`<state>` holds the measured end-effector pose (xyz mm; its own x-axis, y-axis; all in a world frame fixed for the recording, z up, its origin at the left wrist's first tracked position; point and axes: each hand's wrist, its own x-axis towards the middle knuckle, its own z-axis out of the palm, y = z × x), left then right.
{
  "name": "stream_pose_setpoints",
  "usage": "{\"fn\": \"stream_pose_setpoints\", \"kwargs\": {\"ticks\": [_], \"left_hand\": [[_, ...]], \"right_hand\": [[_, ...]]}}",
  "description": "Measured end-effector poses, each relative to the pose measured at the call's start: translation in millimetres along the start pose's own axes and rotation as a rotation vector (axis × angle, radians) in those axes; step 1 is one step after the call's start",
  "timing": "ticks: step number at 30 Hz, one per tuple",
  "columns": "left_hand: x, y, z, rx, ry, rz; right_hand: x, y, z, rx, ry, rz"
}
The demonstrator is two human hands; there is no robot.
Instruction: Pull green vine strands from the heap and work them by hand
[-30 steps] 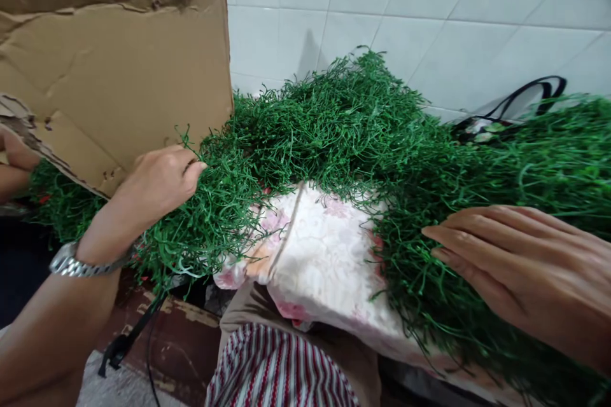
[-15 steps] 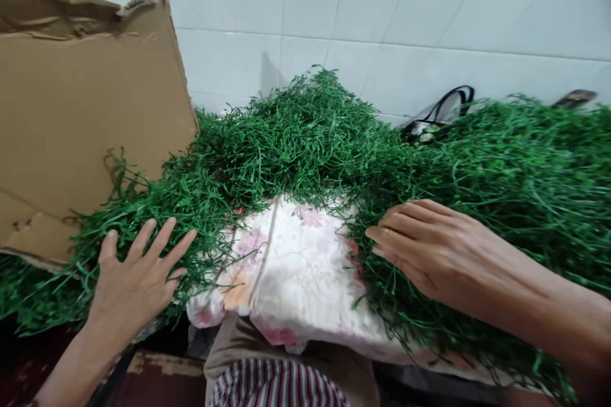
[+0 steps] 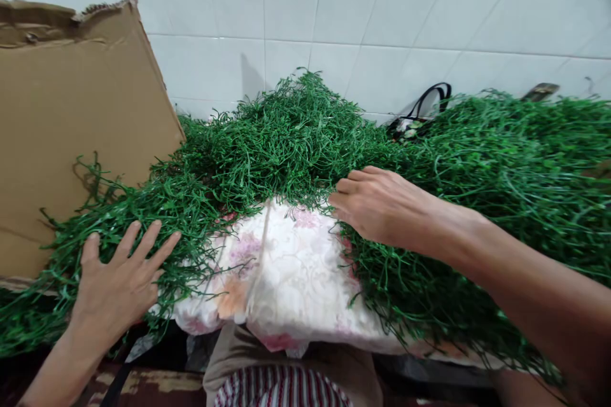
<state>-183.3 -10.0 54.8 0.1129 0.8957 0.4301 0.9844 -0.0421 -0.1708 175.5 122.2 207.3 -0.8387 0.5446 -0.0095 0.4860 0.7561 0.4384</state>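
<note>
My left hand [image 3: 117, 273] lies with fingers spread on the left part of a heap of thin green plastic-looking stems [image 3: 296, 133]. The strands spread in a wide band across the table, thickest at the middle back and on the right. My right hand [image 3: 370, 206] is at the inner edge of the right-hand strands, its fingers curled together. Its fingertips point down into the green, and what is between them is hidden. Between the two hands a white floral cloth [image 3: 296, 273] shows bare.
A brown cardboard sheet or box side [image 3: 90, 95] stands at the left, with strands against its base. Behind the heap rises a white tiled wall [image 3: 286, 6]. A dark bag with black handles [image 3: 415, 117] sits at the back right. My lap is below the table edge.
My right hand has moved left and farther back along the edge of the strands. My left hand stays spread on the green. The view has shifted slightly to the right.
</note>
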Motion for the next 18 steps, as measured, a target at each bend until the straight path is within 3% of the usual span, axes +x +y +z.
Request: {"fn": "stream_pose_setpoints", "kwargs": {"ticks": [6, 9, 11, 14, 18], "left_hand": [[-0.4, 17.3, -17.0, 0.051, -0.062, 0.008], [-3.1, 30.2, -35.6, -0.019, -0.011, -0.017], [-8.2, 43.6, -41.1, -0.066, 0.143, 0.003], [-17.4, 75.8, -28.4, -0.237, 0.337, 0.132], [-18.9, 135.7, 19.0, -0.371, 0.488, 0.285]], "right_hand": [[82.3, 15.3, 2.1, -0.041, -0.148, 0.049], [125.9, 25.3, 13.5, 0.018, -0.060, 0.133], [148.7, 35.2, 25.1, 0.070, 0.050, 0.231], [171.4, 54.7, 43.5, 0.088, 0.161, 0.369], [189.5, 89.2, 58.9, 0.081, 0.275, 0.526]]}}
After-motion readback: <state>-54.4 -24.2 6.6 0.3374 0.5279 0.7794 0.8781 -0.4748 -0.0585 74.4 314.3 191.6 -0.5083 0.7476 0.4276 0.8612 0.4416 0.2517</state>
